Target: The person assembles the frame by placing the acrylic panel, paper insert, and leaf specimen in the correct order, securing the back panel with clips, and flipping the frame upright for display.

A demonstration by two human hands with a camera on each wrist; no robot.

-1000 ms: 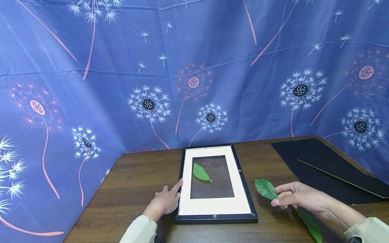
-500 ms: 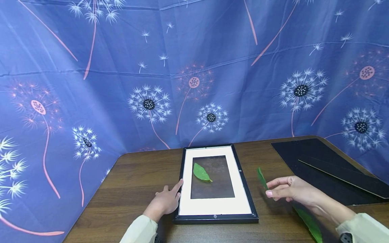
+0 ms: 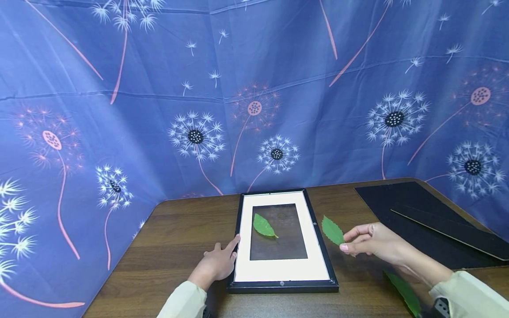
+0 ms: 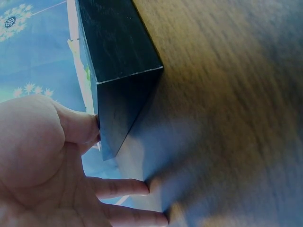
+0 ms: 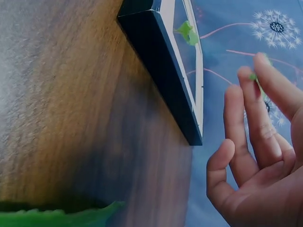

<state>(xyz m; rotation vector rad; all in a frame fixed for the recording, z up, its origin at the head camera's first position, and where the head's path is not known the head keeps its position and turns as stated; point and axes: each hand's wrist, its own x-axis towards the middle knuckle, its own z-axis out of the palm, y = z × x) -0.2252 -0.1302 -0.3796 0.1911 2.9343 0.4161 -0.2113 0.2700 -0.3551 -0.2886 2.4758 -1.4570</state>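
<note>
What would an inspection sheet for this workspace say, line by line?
Surface: brown wood-grain table.
Job's things: black frame with white border; framed leaf within the border's opening; held leaf; loose leaf on the table.
Clutter: black panel at right, narrower black strip on top.
Hands: left hand touches the frame's left side; right hand pinches the held leaf.
Cables: nothing seen.
Surroundings: blue dandelion-print cloth behind the table.

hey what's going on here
A person is working with leaves and a black picture frame on a wooden table. Their left hand touches the frame's left side, while their right hand pinches a green leaf, held up just right of the frame. A second leaf lies inside the white mat's opening, and a third leaf lies near the right wrist.
</note>
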